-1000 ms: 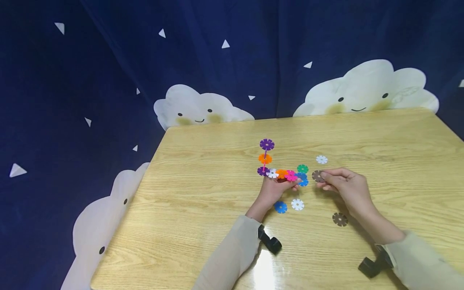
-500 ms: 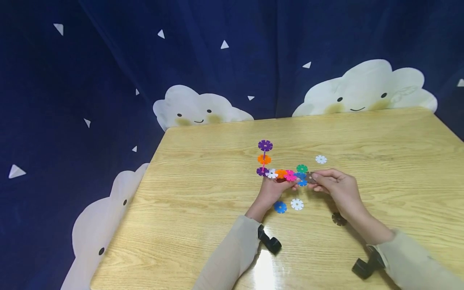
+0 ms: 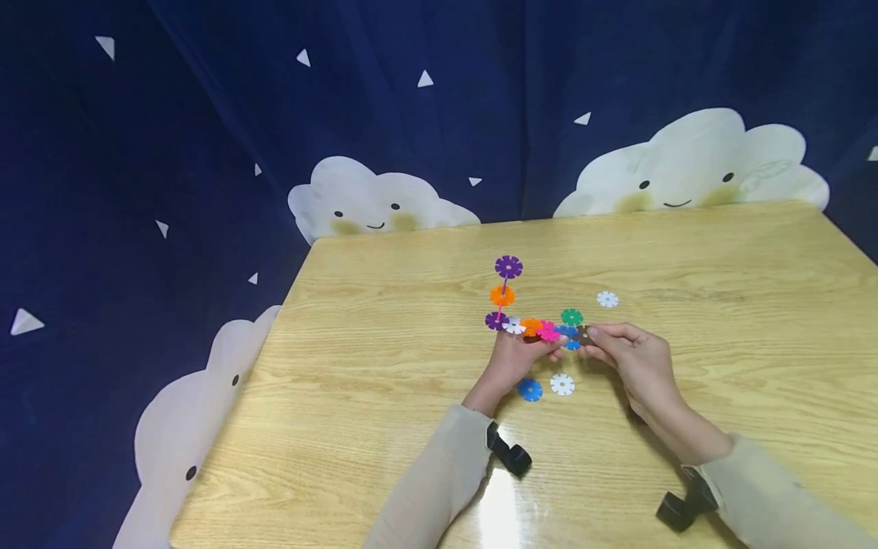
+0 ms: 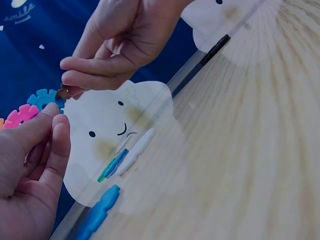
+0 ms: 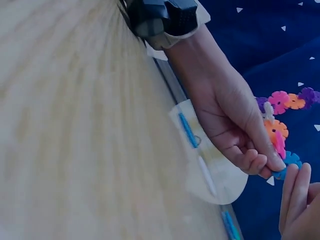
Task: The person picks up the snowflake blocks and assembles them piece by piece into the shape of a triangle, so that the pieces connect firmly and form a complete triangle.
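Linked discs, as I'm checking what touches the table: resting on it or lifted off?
Lifted off: both wrist views show the linked discs clear of the table, against the curtain.

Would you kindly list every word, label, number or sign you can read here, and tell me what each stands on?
"smile": white lettering on the dark blue curtain, in the left wrist view.
The line beneath it: too small and blurred to read.
No other text can be made out, including on the coloured discs.

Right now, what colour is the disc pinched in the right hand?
The disc is brown; the head view shows it best.
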A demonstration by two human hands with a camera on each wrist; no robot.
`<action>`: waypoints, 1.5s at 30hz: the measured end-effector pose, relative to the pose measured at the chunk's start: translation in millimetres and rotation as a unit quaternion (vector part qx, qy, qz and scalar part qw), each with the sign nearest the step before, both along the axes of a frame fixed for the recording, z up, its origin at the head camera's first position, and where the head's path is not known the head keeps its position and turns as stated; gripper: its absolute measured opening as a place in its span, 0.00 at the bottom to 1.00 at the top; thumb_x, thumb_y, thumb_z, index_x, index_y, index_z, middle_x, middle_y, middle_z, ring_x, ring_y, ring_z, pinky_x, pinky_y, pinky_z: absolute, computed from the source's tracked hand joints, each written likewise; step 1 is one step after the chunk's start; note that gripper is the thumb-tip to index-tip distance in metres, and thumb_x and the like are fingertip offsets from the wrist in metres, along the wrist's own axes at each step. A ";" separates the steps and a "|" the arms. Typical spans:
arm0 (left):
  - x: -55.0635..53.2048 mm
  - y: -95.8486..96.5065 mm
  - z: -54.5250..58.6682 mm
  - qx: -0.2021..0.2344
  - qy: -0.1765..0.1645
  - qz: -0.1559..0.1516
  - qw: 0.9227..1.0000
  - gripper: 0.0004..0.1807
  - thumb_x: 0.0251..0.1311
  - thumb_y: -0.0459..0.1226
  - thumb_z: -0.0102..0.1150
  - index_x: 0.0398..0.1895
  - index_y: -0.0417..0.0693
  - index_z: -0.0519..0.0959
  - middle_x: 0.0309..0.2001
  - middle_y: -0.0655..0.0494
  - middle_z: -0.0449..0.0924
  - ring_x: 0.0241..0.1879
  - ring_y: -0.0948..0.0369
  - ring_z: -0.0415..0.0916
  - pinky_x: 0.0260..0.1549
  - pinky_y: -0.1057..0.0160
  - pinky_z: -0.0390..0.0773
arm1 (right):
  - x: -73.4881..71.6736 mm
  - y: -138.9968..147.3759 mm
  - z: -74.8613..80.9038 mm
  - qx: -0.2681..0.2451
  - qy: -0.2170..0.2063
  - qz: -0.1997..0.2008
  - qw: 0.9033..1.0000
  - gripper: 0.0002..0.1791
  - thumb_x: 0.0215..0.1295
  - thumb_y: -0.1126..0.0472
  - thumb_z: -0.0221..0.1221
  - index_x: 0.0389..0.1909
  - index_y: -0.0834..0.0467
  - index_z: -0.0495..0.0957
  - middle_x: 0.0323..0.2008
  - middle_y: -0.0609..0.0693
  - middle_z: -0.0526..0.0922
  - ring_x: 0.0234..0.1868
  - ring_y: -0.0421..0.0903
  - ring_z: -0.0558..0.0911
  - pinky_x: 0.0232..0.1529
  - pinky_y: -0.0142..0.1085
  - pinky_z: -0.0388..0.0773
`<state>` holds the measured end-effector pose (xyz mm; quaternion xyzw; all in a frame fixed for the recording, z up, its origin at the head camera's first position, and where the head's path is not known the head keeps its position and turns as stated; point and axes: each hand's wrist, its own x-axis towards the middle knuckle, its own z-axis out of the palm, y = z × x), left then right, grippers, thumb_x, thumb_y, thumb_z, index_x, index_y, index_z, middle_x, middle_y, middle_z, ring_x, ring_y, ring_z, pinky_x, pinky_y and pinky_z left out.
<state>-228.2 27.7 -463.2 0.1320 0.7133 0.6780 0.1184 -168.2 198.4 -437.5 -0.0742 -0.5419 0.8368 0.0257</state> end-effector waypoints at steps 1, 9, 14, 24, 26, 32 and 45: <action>0.0 0.1 0.2 0.001 0.000 -0.002 1.000 0.11 0.56 0.34 0.68 0.37 0.33 0.84 0.31 0.33 0.85 0.26 0.56 0.86 0.39 0.70 0.83 | 0.4 -1.0 0.3 -0.006 -0.005 -0.003 1.000 0.04 0.62 0.69 0.63 0.30 0.58 0.85 0.32 0.47 0.89 0.28 0.42 0.89 0.40 0.28 0.83; 1.0 0.3 2.3 -0.019 -0.003 0.013 1.000 0.12 0.56 0.39 0.70 0.33 0.36 0.86 0.29 0.36 0.86 0.25 0.64 0.85 0.42 0.73 0.79 | 0.5 -8.0 3.2 -0.013 -0.002 -0.024 1.000 0.04 0.61 0.70 0.64 0.30 0.58 0.85 0.31 0.47 0.89 0.28 0.42 0.89 0.39 0.28 0.83; 1.1 0.2 2.2 -0.022 -0.006 0.020 1.000 0.13 0.56 0.40 0.69 0.34 0.36 0.85 0.29 0.37 0.86 0.24 0.67 0.83 0.40 0.73 0.79 | -0.3 -7.6 2.9 -0.015 0.008 -0.022 1.000 0.04 0.61 0.70 0.64 0.30 0.59 0.85 0.31 0.48 0.90 0.28 0.42 0.89 0.39 0.29 0.83; 0.7 1.4 0.9 -0.001 -0.041 0.042 0.998 0.12 0.52 0.39 0.73 0.36 0.44 0.84 0.31 0.41 0.87 0.27 0.65 0.84 0.41 0.70 0.81 | -1.8 -2.1 6.6 -0.054 -0.038 0.014 0.998 0.04 0.62 0.68 0.64 0.31 0.57 0.86 0.33 0.46 0.89 0.29 0.39 0.88 0.40 0.24 0.82; 0.7 0.6 1.0 0.002 -0.042 0.036 0.998 0.13 0.52 0.38 0.73 0.39 0.45 0.83 0.35 0.43 0.88 0.29 0.63 0.85 0.39 0.69 0.82 | -1.6 -0.1 7.5 -0.060 -0.040 0.017 0.997 0.04 0.62 0.68 0.64 0.32 0.57 0.86 0.32 0.47 0.89 0.30 0.38 0.88 0.40 0.24 0.82; -4.2 -5.5 -0.3 -0.029 -0.023 0.042 0.998 0.13 0.54 0.34 0.70 0.41 0.38 0.82 0.39 0.42 0.86 0.32 0.65 0.82 0.37 0.70 0.83 | -0.6 8.9 8.2 -0.077 -0.027 0.020 0.996 0.04 0.63 0.68 0.63 0.34 0.59 0.86 0.31 0.49 0.89 0.31 0.40 0.89 0.40 0.25 0.82; -24.0 -31.0 17.6 0.069 0.079 0.185 0.977 0.19 0.75 0.43 0.44 0.54 0.41 0.79 0.49 0.40 0.81 0.42 0.56 0.77 0.48 0.51 0.81 | 6.9 25.3 4.7 -0.087 -0.064 0.038 0.993 0.05 0.64 0.68 0.62 0.34 0.58 0.86 0.33 0.50 0.89 0.33 0.42 0.89 0.42 0.24 0.81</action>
